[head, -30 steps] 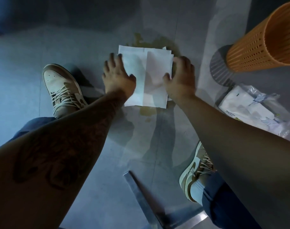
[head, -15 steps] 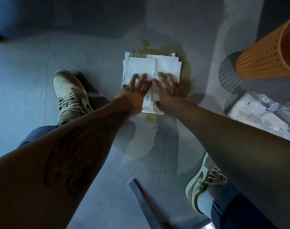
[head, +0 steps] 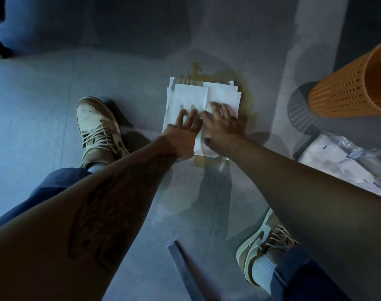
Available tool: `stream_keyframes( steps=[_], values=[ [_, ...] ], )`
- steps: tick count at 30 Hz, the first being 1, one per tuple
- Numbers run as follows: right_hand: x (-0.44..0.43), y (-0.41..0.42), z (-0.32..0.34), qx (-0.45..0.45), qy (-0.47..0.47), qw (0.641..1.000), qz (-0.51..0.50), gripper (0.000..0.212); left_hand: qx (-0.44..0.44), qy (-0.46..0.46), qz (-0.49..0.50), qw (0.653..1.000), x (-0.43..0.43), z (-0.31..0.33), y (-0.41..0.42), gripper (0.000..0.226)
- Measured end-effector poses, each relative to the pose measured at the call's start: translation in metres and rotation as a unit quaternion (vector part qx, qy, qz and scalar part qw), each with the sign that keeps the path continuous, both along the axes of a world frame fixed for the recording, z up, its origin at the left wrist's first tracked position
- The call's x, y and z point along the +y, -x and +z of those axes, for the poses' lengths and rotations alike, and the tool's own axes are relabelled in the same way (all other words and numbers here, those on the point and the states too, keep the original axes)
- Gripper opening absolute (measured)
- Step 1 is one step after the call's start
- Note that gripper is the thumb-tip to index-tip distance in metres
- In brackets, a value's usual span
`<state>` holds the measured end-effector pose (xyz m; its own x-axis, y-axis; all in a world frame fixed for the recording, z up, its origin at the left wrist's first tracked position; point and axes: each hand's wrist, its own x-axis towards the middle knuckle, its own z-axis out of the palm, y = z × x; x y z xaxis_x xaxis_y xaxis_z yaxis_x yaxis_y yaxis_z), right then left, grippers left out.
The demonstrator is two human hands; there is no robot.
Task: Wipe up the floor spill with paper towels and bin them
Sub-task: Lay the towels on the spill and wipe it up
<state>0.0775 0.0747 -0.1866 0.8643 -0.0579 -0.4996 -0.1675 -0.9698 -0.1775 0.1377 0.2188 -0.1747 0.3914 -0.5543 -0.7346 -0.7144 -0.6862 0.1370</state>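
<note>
White paper towels (head: 191, 96) lie flat in a small stack on the grey floor, over a yellowish spill (head: 246, 92) that shows around their far and right edges and at the near edge. My left hand (head: 185, 129) and my right hand (head: 223, 124) press flat on the near half of the towels, side by side, fingers spread and nearly touching. Neither hand grips anything. The orange perforated bin (head: 354, 88) stands at the right, tilted in this view.
My two tan sneakers (head: 98, 127) flank the spill, one left, one at the lower right. A plastic pack of towels (head: 341, 159) lies right of my forearm. A metal leg (head: 185, 272) crosses the floor near the bottom. Dark furniture stands at the far left.
My hands moved from the towels' outer edges to the middle and now press down together. The view has shifted slightly, with the towels lower in frame.
</note>
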Motion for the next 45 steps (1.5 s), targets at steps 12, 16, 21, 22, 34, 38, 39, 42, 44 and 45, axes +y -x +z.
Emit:
stream_keyframes(
  steps=[12,16,21,22,34,38,39,42,44,45],
  values=[
    [-0.005,0.000,0.000,0.041,0.000,0.999,0.027,0.092,-0.025,0.055,0.008,0.998,0.009,0.000,-0.002,0.089],
    [-0.014,0.004,0.008,-0.023,-0.044,0.999,-0.002,0.066,-0.029,0.075,0.036,0.996,0.013,0.004,0.007,0.084],
    [-0.023,0.027,0.005,-0.008,-0.054,0.998,0.041,0.056,-0.014,0.056,-0.029,0.998,0.022,0.000,0.020,0.083],
    [-0.023,0.029,0.004,0.003,-0.054,0.998,0.043,0.060,-0.013,0.052,-0.033,0.998,0.022,0.000,0.019,0.084],
    [-0.015,0.031,0.005,0.066,-0.025,0.997,0.034,0.082,-0.032,0.022,-0.058,0.998,0.018,-0.004,0.034,0.087],
    [-0.015,0.016,0.014,0.050,-0.031,0.998,0.025,0.064,-0.014,0.021,-0.063,0.998,0.013,0.004,0.024,0.087],
    [-0.016,0.009,0.018,0.041,-0.032,0.999,0.015,0.054,-0.018,0.031,-0.062,0.997,0.011,0.006,0.022,0.085],
    [-0.016,-0.008,0.024,0.007,-0.029,0.999,0.009,0.044,-0.056,0.036,-0.025,0.997,0.007,0.012,0.024,0.078],
    [-0.015,-0.010,0.021,0.012,-0.026,1.000,0.010,0.051,-0.089,0.016,0.013,0.996,0.009,0.013,0.032,0.075],
    [-0.015,-0.006,0.018,0.023,-0.026,0.999,0.011,0.055,-0.097,0.007,0.025,0.995,0.011,0.011,0.038,0.075]
  ],
)
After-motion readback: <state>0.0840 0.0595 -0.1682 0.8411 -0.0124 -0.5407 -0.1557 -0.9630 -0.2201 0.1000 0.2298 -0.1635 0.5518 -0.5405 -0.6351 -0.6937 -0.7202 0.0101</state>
